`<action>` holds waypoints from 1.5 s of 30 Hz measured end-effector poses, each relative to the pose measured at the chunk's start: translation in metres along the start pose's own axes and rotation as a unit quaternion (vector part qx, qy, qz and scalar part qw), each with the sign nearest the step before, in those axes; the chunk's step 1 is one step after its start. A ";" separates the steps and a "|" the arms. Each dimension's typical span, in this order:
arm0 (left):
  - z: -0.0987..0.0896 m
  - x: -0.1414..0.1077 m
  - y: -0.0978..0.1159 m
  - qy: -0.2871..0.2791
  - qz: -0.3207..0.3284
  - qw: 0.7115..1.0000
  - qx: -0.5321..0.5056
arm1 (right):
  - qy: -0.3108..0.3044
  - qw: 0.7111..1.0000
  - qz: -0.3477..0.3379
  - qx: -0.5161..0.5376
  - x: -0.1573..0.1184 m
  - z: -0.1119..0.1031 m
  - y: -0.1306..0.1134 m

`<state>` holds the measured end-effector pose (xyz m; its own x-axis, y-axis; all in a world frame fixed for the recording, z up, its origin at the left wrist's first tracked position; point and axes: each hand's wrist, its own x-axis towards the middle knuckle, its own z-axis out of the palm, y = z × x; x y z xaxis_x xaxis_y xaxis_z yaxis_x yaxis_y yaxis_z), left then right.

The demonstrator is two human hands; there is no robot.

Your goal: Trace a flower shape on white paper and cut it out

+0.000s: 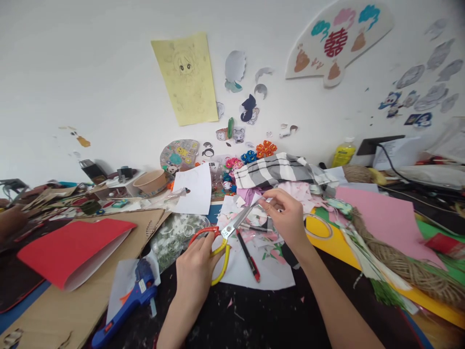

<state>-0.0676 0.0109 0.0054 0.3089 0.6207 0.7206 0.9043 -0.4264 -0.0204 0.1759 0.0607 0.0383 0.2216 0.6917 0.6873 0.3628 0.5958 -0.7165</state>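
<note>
Scissors [229, 230] with one red and one yellow handle are in my left hand [196, 264], whose fingers wrap round the handles. Their blades are slightly apart and point up and right toward a small white piece [255, 198]. That piece is pinched between the fingertips of my right hand [285, 213]. Below the blades a dark pen with a red end [249, 257] lies on a white sheet [272, 276], among pink, white and green scraps.
To the left are a blue glue gun [136, 295], folded red paper [69, 252] and cardboard [98, 281]. Pink paper [388, 213] and twine [410, 266] lie right. Checked cloth [283, 169] is behind my hands. Part of another person's hand [12, 220] shows at far left.
</note>
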 end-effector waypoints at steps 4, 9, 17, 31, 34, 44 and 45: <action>0.000 -0.001 0.001 0.010 0.002 1.000 0.014 | 0.003 1.000 0.005 -0.002 0.000 0.000 0.001; -0.005 0.004 0.005 -0.085 -0.070 0.992 0.058 | 0.018 0.999 0.032 0.032 0.000 -0.001 0.002; -0.001 0.010 -0.002 -0.067 -0.139 0.987 -0.037 | 0.034 0.978 0.132 0.161 0.001 -0.001 0.006; -0.031 0.112 0.038 -0.035 -0.229 0.774 -0.589 | 0.010 0.924 0.203 0.325 0.014 0.012 -0.034; -0.031 0.140 0.043 -0.007 -0.218 0.754 -0.619 | -0.014 0.930 0.184 0.318 0.031 0.010 -0.045; -0.017 0.206 0.013 0.027 -0.183 0.751 -0.634 | -0.092 0.988 0.046 0.116 0.119 0.007 -0.070; -0.015 0.209 0.009 0.026 -0.184 0.754 -0.631 | -0.100 0.988 0.043 0.107 0.122 0.008 -0.068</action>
<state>0.0006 0.1264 0.1661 0.0638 0.8363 0.5446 -0.0834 -0.5394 0.8379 0.1707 0.1080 0.1702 0.0527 0.7972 0.6014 0.1458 0.5896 -0.7944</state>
